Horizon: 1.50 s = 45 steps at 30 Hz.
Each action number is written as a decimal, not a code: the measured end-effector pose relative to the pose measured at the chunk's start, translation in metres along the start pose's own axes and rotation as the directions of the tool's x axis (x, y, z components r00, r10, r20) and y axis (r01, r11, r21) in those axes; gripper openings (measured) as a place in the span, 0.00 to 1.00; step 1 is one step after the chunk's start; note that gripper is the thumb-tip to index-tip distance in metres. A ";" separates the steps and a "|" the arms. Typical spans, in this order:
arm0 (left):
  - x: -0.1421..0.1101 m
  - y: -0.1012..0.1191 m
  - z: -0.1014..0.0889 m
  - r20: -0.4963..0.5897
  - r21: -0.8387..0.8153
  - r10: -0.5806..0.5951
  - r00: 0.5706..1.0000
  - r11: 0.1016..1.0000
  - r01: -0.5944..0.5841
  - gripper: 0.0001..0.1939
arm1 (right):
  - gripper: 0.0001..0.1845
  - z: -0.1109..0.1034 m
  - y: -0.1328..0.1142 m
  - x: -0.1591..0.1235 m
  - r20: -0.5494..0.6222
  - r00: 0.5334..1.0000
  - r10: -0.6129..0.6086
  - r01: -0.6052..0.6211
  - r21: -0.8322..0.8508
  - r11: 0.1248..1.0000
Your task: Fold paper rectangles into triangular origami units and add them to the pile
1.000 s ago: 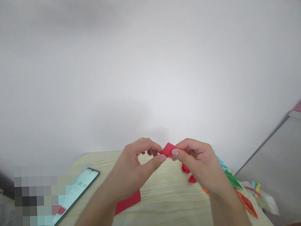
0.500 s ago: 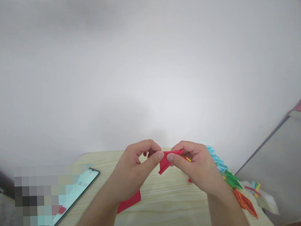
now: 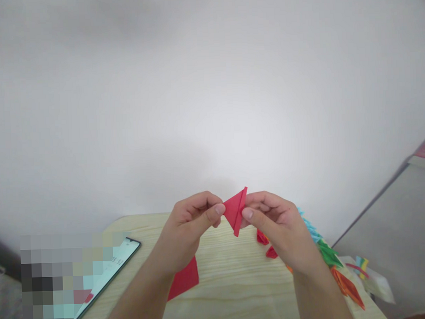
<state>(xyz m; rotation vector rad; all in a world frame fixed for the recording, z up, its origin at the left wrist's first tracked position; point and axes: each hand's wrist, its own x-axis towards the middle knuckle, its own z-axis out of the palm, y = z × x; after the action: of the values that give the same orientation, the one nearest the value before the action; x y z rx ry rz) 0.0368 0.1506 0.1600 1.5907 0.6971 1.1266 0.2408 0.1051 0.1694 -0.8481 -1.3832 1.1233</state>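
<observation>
A small folded piece of red paper (image 3: 234, 210), triangular with a narrow folded band along its right edge, is held up above the table. My left hand (image 3: 192, 225) pinches its left tip between thumb and forefinger. On the other side, my right hand (image 3: 275, 224) grips the banded edge, thumb in front and fingers behind. Below my left forearm lies a flat red paper sheet (image 3: 185, 280), partly hidden by the arm. Small red folded pieces (image 3: 262, 237) rest on the table beside my right hand, which covers some of them.
On the pale wooden table (image 3: 231, 294), a phone (image 3: 108, 279) with a lit screen lies at left, partly pixelated. Blue, green and orange folded papers (image 3: 346, 286) line the right edge. A plastic bag (image 3: 377, 284) sits beyond it. A white wall (image 3: 210, 108) rises behind.
The held red paper has been turned, so its banded edge now stands nearly upright at the right. Both hands have risen slightly, and more of the small red pieces show.
</observation>
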 end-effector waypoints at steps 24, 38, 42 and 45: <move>0.002 -0.006 0.007 0.000 -0.110 -0.015 1.000 0.994 0.015 0.07 | 0.08 -0.001 -0.003 0.000 0.026 0.998 -0.049 0.053 -0.170 0.984; 0.002 -0.009 0.006 0.076 -0.199 -0.044 0.996 0.978 0.059 0.09 | 0.06 0.001 -0.004 0.000 0.091 0.994 -0.060 0.066 -0.057 0.996; 0.001 -0.008 0.006 0.088 -0.206 -0.044 0.995 0.977 0.062 0.09 | 0.06 0.001 -0.004 -0.001 0.100 0.993 -0.066 0.070 -0.042 0.997; 0.002 -0.008 0.007 0.096 -0.209 -0.041 0.995 0.976 0.060 0.09 | 0.06 0.001 -0.005 -0.001 0.099 0.992 -0.076 0.081 -0.043 0.996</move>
<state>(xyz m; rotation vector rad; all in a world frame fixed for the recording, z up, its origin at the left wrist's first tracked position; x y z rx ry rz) 0.0444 0.1516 0.1530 1.4265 0.5357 1.0476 0.2407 0.1022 0.1737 -0.7735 -1.5160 1.0876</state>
